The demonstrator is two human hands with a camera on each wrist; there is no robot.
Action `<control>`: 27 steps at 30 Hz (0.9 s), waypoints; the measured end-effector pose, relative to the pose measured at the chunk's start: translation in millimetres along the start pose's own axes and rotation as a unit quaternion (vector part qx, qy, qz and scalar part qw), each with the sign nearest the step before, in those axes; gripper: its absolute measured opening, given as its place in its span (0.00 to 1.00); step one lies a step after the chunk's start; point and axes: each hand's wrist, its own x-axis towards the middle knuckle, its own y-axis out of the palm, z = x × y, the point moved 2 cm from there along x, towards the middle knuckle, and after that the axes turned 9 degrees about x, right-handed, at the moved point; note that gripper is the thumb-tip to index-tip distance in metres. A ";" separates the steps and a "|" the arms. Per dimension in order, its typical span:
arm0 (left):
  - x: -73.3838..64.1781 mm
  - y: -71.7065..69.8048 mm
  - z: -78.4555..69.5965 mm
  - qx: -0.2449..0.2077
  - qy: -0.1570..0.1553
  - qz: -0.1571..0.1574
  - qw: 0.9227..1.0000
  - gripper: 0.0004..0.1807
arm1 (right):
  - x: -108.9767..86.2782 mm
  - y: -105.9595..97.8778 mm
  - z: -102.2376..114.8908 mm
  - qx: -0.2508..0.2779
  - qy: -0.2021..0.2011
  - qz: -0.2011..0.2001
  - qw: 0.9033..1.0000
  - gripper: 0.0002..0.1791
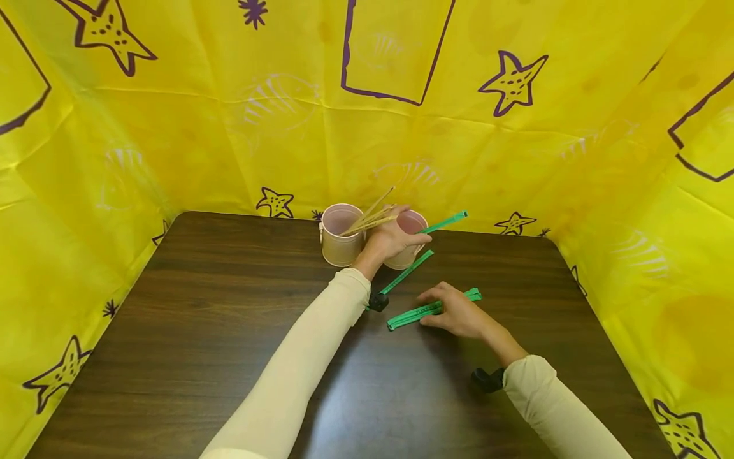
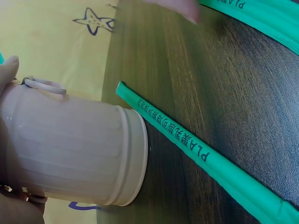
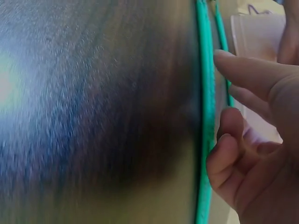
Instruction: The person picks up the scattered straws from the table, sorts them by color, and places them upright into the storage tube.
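My left hand (image 1: pixel 392 239) reaches over the right-hand small pink bucket (image 2: pixel 70 144) and grips it near the rim, thumb on one side and fingers on the other. A green paper-wrapped straw (image 1: pixel 450 222) sticks out of that bucket. Another wrapped straw (image 2: pixel 187 147), printed with PLA lettering, lies on the table beside the bucket's base. My right hand (image 1: pixel 455 310) hovers over several green wrapped straws (image 1: pixel 415 315) lying together; in the right wrist view its fingers (image 3: pixel 252 72) are loosely bent beside them, with a gap.
A second pink bucket (image 1: pixel 341 245) stands left of the first, with thin yellowish sticks (image 1: pixel 369 217) leaning out of it. Both are near the back edge of the dark wooden table (image 1: pixel 201 331). Yellow patterned cloth (image 1: pixel 201 127) surrounds the table's back and sides.
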 end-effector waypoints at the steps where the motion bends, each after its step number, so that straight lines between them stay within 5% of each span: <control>1: 0.0 0.2 -0.1 -0.007 0.000 -0.001 1.000 0.51 | 1.3 2.1 -0.3 -0.002 -0.001 0.004 1.000 0.22; 16: 0.4 2.2 0.0 -0.035 -0.005 0.010 0.999 0.51 | 12.3 10.9 -0.4 -0.021 -0.019 0.006 1.000 0.08; 27: 0.6 0.8 0.7 -0.024 -0.010 0.011 1.000 0.51 | 11.5 4.5 5.1 -0.016 -0.050 0.000 0.999 0.09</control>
